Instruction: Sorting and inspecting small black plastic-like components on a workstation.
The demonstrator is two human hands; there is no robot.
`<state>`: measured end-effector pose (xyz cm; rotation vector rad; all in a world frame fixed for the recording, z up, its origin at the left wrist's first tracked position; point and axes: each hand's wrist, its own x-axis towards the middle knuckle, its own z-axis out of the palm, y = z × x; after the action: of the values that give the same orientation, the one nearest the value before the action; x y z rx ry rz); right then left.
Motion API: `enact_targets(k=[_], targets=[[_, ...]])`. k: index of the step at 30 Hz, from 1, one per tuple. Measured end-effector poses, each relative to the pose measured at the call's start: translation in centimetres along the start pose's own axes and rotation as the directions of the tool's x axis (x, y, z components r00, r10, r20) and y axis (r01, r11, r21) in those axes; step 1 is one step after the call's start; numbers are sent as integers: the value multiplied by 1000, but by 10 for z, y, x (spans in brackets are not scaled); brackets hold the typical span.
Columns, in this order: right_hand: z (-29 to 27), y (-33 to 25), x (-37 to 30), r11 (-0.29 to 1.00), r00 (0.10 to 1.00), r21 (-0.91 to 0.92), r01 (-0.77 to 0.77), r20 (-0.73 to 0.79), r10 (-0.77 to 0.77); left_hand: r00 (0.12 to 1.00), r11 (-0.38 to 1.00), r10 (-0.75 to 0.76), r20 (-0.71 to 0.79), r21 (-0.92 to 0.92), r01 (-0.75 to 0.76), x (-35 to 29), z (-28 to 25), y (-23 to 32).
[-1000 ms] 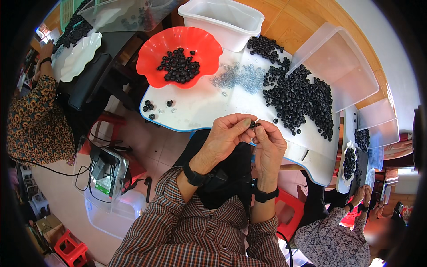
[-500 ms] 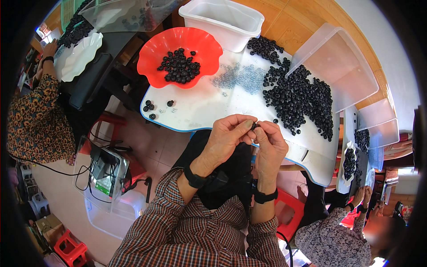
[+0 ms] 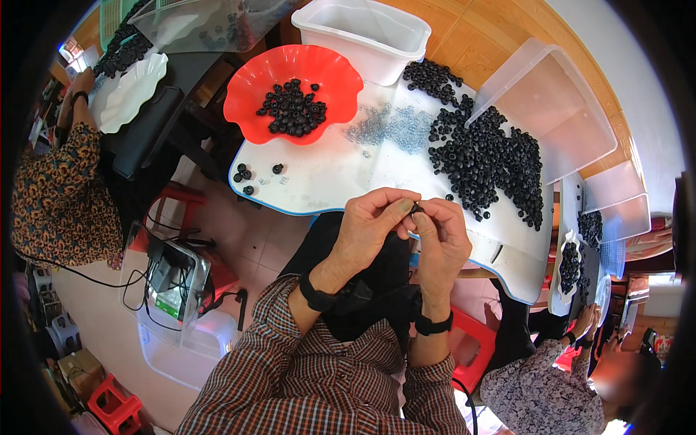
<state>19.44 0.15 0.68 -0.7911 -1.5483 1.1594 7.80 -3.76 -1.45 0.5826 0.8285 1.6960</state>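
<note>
- Fingers of the left hand (image 3: 365, 226) are pinched on a dark piece (image 3: 416, 208), perhaps a bead, mostly hidden between both hands.
- It is pinched by the right hand (image 3: 444, 235) too.
- Black beads (image 3: 486, 159) are heaped on the desk (image 3: 522, 264).

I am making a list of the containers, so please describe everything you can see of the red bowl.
The red bowl is wide and shallow, with a wavy rim and a glossy, plastic-looking surface. It stands upright on the white table, toward its far left. Small black pieces lie loosely heaped inside, leaving much of the wall bare.
</note>
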Motion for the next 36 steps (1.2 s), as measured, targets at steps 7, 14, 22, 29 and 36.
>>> enact_targets(k=[7,14,22,29,36], targets=[[-3,2,0,992,998,-118,53,28,-50,997,995,74,-23,66,-72,-4,1,0],[-1,-11,0,948,994,-302,100,74,-81,996,983,78,-50,169,-69,-10,2,9],[0,-14,-1,940,991,-323,110,108,-79,990,978,123,-73,180,-108,-14,0,6],[0,-11,2,916,977,-352,194,155,-147,990,981,107,-88,170,-91,-15,-3,2],[-3,-3,2,902,977,-383,200,151,-152,996,997,-71,-63,-40,68,-8,-7,-11]])
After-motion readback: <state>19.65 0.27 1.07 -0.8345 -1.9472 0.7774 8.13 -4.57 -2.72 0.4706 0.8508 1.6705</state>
